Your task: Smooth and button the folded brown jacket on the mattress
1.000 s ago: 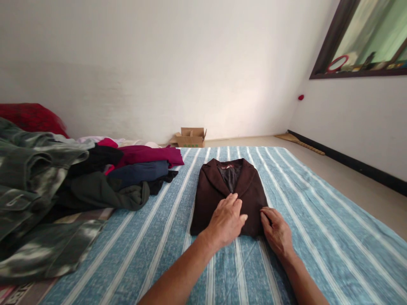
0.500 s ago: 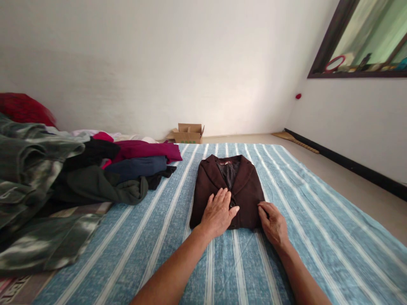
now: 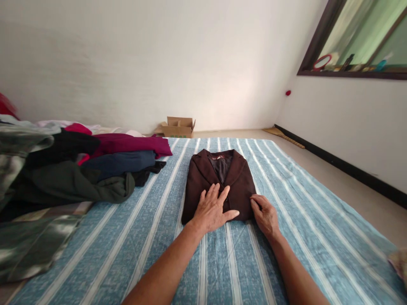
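A dark brown jacket, folded into a neat rectangle, lies on the blue-and-white striped bed sheet with its collar away from me. The dark lining shows in the neck opening. My left hand rests flat on the lower front of the jacket, fingers spread and thumb out to the right. At the lower right edge, my right hand has its fingers curled together against the fabric, pinching the jacket's edge.
To the left lies a heap of clothes, including a magenta garment, a navy one and a dark grey-green one. A cardboard box stands by the far wall. At right are a broom and a window ledge with a round mirror.
My left hand's fingers and thumb have spread wider on the jacket. The right hand stays at its edge. The view has swung slightly right, so everything sits further left.
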`<action>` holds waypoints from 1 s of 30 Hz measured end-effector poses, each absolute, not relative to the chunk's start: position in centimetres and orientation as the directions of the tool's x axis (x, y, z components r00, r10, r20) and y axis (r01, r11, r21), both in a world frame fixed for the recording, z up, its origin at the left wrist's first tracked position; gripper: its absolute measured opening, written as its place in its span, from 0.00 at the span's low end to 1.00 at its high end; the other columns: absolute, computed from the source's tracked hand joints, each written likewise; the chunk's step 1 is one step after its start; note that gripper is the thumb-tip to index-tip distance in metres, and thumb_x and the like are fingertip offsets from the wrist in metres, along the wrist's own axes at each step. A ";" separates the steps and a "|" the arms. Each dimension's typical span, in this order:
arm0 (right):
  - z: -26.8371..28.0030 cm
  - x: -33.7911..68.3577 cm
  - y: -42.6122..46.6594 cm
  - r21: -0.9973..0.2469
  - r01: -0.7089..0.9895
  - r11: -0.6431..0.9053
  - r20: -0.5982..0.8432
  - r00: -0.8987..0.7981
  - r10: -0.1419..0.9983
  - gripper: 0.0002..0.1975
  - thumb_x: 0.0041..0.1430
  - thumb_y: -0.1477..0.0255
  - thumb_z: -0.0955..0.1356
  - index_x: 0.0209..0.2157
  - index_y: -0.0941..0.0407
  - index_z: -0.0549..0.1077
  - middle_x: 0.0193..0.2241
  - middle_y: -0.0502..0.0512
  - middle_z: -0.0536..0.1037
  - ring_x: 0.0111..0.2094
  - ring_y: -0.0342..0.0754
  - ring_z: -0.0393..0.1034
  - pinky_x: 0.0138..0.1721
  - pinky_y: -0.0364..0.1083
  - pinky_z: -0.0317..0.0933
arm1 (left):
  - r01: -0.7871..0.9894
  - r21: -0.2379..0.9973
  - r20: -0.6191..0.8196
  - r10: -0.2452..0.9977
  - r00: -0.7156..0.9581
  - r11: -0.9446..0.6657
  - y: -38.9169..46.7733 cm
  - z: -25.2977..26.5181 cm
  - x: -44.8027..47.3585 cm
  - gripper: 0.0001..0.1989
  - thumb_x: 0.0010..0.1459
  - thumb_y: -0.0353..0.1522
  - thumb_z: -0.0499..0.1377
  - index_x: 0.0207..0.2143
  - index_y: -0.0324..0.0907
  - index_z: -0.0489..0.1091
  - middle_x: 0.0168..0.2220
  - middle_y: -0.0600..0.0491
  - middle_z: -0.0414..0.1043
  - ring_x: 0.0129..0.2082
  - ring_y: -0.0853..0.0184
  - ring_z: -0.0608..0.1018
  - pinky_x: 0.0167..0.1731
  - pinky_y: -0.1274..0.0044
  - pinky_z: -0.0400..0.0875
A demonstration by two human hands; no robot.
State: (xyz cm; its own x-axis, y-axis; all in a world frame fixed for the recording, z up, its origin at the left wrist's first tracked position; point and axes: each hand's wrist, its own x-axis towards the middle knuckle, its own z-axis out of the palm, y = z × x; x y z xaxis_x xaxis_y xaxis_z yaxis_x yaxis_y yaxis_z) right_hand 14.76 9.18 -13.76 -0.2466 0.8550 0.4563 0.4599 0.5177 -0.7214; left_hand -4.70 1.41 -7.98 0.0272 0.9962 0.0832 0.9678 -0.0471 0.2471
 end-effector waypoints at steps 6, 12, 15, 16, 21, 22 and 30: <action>-12.4 15.2 8.3 -0.701 0.416 0.579 0.568 -0.164 0.806 0.10 0.57 0.66 0.64 0.36 0.56 0.74 0.39 0.58 0.75 0.42 0.50 0.69 0.47 0.51 0.62 | 0.966 0.254 0.032 0.999 0.043 -0.050 1.4 -7.8 -4.8 0.42 0.51 0.54 0.54 0.64 0.47 0.47 0.66 0.39 0.41 0.65 0.51 0.44 0.58 0.55 0.43; -11.5 14.8 6.9 -0.598 0.436 0.673 0.590 -0.328 0.737 0.07 0.53 0.66 0.68 0.33 0.54 0.74 0.45 0.59 0.73 0.49 0.53 0.65 0.51 0.55 0.59 | 0.969 0.241 0.064 0.997 0.045 -0.059 1.6 -8.3 -4.7 0.42 0.51 0.52 0.56 0.63 0.45 0.47 0.65 0.38 0.41 0.65 0.51 0.45 0.58 0.55 0.42; -11.9 14.3 6.8 -0.635 0.426 0.645 0.527 -0.371 0.764 0.08 0.50 0.66 0.69 0.33 0.54 0.74 0.46 0.58 0.72 0.49 0.55 0.65 0.52 0.56 0.58 | 0.970 0.235 0.082 0.996 0.043 -0.061 1.6 -8.4 -4.7 0.42 0.50 0.52 0.56 0.63 0.46 0.48 0.65 0.37 0.42 0.65 0.51 0.45 0.58 0.55 0.42; -12.1 14.2 6.9 -0.652 0.419 0.631 0.510 -0.373 0.775 0.08 0.49 0.67 0.69 0.33 0.54 0.74 0.45 0.58 0.72 0.49 0.55 0.65 0.52 0.56 0.58 | 0.970 0.233 0.083 0.996 0.044 -0.062 1.6 -8.4 -4.7 0.42 0.50 0.52 0.56 0.63 0.46 0.48 0.65 0.37 0.42 0.65 0.51 0.45 0.58 0.55 0.42; -11.7 14.5 7.0 -0.797 0.294 0.527 0.430 -0.338 0.837 0.04 0.50 0.72 0.67 0.30 0.54 0.74 0.44 0.57 0.73 0.47 0.53 0.67 0.51 0.54 0.58 | 0.969 0.242 0.053 0.998 0.045 -0.056 1.7 -8.1 -4.6 0.42 0.50 0.52 0.56 0.63 0.45 0.49 0.65 0.37 0.41 0.65 0.50 0.45 0.58 0.55 0.43; -11.5 14.7 7.1 -0.825 0.259 0.502 0.412 -0.333 0.849 0.04 0.51 0.72 0.66 0.29 0.54 0.74 0.43 0.57 0.74 0.47 0.52 0.68 0.51 0.53 0.59 | 0.968 0.244 0.048 0.998 0.045 -0.056 1.7 -8.0 -4.6 0.42 0.50 0.52 0.56 0.63 0.45 0.49 0.65 0.37 0.41 0.65 0.50 0.45 0.58 0.55 0.43; -11.1 14.8 7.0 -0.844 0.266 0.465 0.355 -0.372 0.858 0.05 0.48 0.69 0.70 0.30 0.54 0.75 0.45 0.57 0.73 0.47 0.53 0.67 0.52 0.53 0.57 | 0.972 0.228 0.040 0.998 0.045 -0.053 1.8 -7.9 -4.6 0.42 0.50 0.52 0.56 0.63 0.44 0.48 0.65 0.38 0.41 0.65 0.50 0.45 0.58 0.55 0.43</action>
State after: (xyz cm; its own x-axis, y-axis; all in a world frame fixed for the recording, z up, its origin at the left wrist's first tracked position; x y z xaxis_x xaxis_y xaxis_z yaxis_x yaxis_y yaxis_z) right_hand 14.84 6.99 -11.12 -0.3720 0.8576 0.3552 0.2659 0.4650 -0.8444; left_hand -4.62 1.78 -7.94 0.0446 0.9982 0.0400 0.9722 -0.0526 0.2280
